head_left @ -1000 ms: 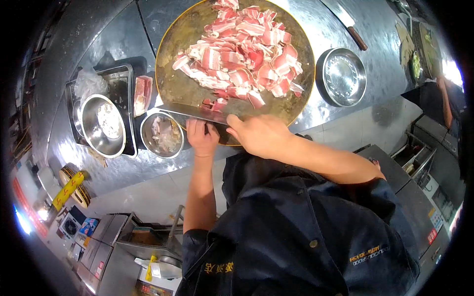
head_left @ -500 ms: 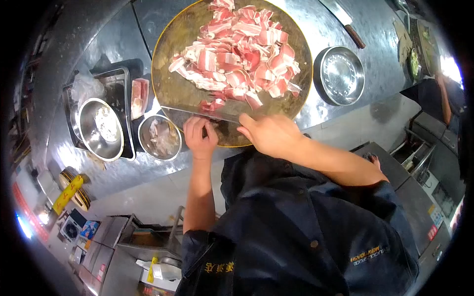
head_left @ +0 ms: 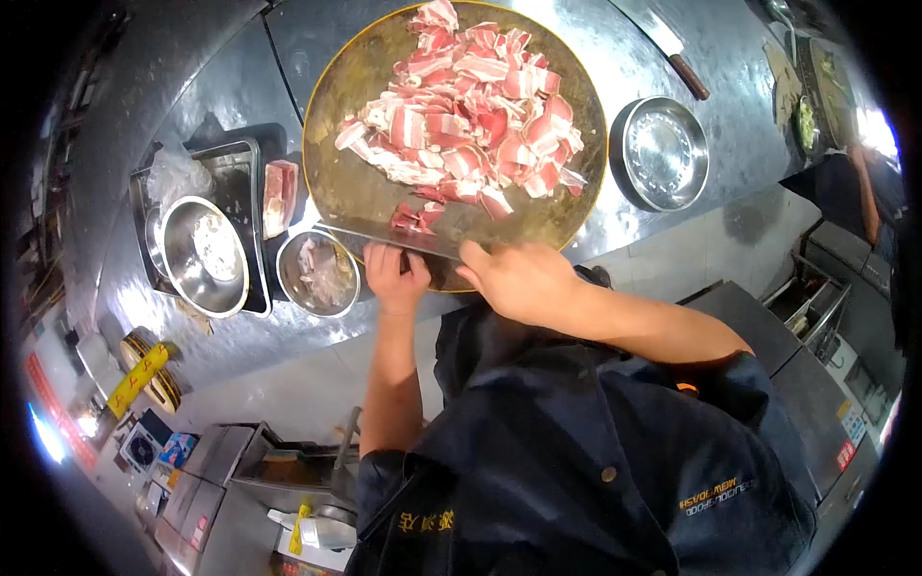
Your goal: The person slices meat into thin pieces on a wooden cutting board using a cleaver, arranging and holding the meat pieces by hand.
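Observation:
A round cutting board [head_left: 355, 86] with a yellow rim bears a large pile of sliced striped meat [head_left: 480, 115]. Near its lower edge lie a few small dark red pieces [head_left: 415, 217]. My right hand [head_left: 523, 280] is closed round the handle of a wide knife [head_left: 389, 235], whose blade reaches left across the board's lower edge. My left hand [head_left: 396, 278] sits just below the blade with its fingers curled and pressed together. Whatever lies under those fingertips is hidden.
Left of the board are a bowl of scraps [head_left: 320, 273], a block of meat [head_left: 279, 199] and a black tray [head_left: 252, 163] holding a steel bowl [head_left: 205, 257]. To the right are a steel bowl [head_left: 663, 154] and another knife [head_left: 689, 77]. A co-worker's arm [head_left: 867, 197] shows far right.
The small red pieces beside the blade have shifted slightly. My right hand and the knife have moved a little down and right since the earliest frame. The view has also shifted slightly.

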A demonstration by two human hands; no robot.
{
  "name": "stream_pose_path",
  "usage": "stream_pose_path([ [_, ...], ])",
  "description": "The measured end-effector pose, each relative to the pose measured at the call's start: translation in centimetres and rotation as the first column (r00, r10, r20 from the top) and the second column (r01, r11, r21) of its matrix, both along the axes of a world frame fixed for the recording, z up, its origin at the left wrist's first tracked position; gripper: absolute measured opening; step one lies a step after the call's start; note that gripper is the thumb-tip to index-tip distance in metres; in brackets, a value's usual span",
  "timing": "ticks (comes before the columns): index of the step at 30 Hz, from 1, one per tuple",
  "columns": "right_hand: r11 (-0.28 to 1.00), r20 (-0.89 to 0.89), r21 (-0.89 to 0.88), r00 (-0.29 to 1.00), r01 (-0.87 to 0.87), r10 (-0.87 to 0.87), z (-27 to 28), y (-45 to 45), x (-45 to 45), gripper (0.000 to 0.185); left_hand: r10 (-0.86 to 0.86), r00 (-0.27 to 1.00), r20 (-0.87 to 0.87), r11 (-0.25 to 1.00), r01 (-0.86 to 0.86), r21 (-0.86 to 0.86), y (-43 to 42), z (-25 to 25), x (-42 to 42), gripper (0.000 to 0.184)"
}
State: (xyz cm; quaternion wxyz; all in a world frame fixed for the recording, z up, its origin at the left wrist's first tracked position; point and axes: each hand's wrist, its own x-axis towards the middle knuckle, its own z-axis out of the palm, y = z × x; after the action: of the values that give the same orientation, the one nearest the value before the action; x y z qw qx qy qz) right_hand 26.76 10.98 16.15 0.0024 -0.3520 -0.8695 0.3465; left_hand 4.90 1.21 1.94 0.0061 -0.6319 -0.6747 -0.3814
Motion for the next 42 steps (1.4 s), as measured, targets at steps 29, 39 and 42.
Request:
stream_pose_path([
  [29, 0.997, 0.055, -0.062, 0.997, -0.052, 0.055, 1.3, 0.1, 2.1, 0.033, -0.011, 1.0, 0.017, 0.999, 0.01, 0.042, 0.1, -0.4, -0.2, 0.024],
  [39, 1.0, -0.02, -0.026, 1.0, -0.005, 0.004, -1.8, 0.6, -2.1, 0.031, -0.014, 0.999, 0.031, 1.0, 0.014, 0.007, -1.0, -1.4, -0.7, 0.014],
  [42, 0.998, 0.049, -0.052, 0.998, -0.026, 0.028, 0.7, 0.3, 0.9, 0.035, -0.004, 0.997, 0.071, 1.0, 0.003, 0.018, -1.5, -1.1, -0.2, 0.013],
])
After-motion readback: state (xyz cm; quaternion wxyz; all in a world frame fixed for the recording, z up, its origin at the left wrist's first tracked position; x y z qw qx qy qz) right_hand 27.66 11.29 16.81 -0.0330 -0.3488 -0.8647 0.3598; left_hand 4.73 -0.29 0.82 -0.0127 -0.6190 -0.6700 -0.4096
